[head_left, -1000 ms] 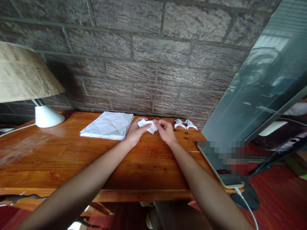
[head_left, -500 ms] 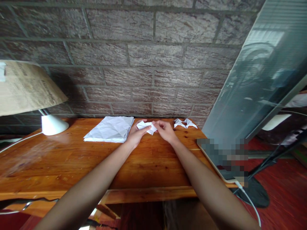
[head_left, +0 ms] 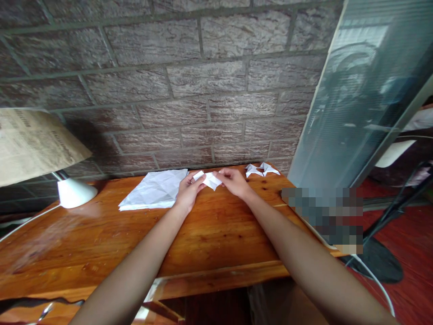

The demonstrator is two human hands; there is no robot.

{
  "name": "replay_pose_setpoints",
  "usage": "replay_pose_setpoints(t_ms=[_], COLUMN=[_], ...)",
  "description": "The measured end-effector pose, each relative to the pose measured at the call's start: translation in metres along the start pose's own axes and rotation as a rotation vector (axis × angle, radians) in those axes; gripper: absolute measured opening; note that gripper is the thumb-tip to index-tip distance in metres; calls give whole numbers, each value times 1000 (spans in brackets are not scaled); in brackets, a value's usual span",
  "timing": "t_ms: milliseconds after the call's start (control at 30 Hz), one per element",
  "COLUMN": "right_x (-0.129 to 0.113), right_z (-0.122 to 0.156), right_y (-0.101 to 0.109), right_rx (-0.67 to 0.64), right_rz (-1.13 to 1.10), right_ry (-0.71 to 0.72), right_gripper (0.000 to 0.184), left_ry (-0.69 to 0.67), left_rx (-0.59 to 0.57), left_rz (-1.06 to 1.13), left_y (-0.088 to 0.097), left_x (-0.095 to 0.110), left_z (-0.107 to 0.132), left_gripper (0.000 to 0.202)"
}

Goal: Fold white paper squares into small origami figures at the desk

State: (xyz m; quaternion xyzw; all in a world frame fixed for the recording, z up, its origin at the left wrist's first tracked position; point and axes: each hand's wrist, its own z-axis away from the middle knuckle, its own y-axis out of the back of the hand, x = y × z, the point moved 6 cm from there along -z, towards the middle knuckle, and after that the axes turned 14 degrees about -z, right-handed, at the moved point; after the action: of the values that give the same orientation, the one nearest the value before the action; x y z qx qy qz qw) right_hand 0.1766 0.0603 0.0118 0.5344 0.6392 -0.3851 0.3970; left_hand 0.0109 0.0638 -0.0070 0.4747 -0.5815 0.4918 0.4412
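A small piece of folded white paper [head_left: 212, 180] is held up between my two hands, above the back part of the wooden table. My left hand [head_left: 189, 188] pinches its left end, thumb on top. The right end is gripped by the thumb and fingers of my right hand [head_left: 233, 182]. Creases and a pointed lower corner show on the paper; its ends are partly covered by my fingers. Beside my left hand lies a stack of creased white paper sheets [head_left: 152, 190]. To the right of my right hand sit two folded paper shapes [head_left: 262, 169] with raised points.
The wooden table [head_left: 216, 234] stands against a brick wall [head_left: 203, 81]. A lamp with a white base [head_left: 76, 193] is at the left. On the right edge lies a blurred-out device [head_left: 321, 216] with a white cable [head_left: 377, 280], by a translucent panel [head_left: 338, 113].
My view has tilted and shifted slightly. My left thumb has drawn back toward the left end of the folded paper, showing more of its middle. Both hands still hold it.
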Motion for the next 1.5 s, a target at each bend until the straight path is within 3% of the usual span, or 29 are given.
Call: replay_pose_setpoints(t_ms=[100,233,300,367,400,467,567,667,733,833,1000,1200,1500], right_x=[2,-2,-1,2,3,4,3,0,-3,-12,-19,-14,-7], right_z=[1,4,4,4,4,4,3,5,5,5,5,4,5], right_y=[0,-5,-1,6,9,14,11,5,1,-3,-4,-4,-1], right_rx=[48,-10,45,143,195,268,254,210,148,64,-41,-53,-34], right_rz=[-142,-269,-316,-355,-378,-444,-507,-436,-344,-224,-194,-247,-271], right_ry=[-58,-107,-139,-174,-179,-186,-227,-297,-306,-201,-96,-116,-197], right_gripper=[50,48,49,45,42,37,31,28,38,56,38,32,30], left_ry=[4,-30,-144,-391,-516,-703,-776,-655,-530,-316,-73,27,-14], left_rx=[-32,-80,23,151,129,-57,-286,-213,-129,-154,-209,-250,-218], left_rz=[-10,-115,-250,-466,-581,-766,-829,-747,-647,-396,-104,-43,-23], left_y=[0,-3,3,7,2,-13,-28,-22,-15,-14,-18,-19,-17], left_x=[0,-4,3,22,31,41,42,37,30,18,6,-1,6], left_z=[-2,-4,-4,3,8,19,29,22,14,5,3,3,1], left_gripper=[51,53,50,47,45,45,42,22,16,29,41,39,42])
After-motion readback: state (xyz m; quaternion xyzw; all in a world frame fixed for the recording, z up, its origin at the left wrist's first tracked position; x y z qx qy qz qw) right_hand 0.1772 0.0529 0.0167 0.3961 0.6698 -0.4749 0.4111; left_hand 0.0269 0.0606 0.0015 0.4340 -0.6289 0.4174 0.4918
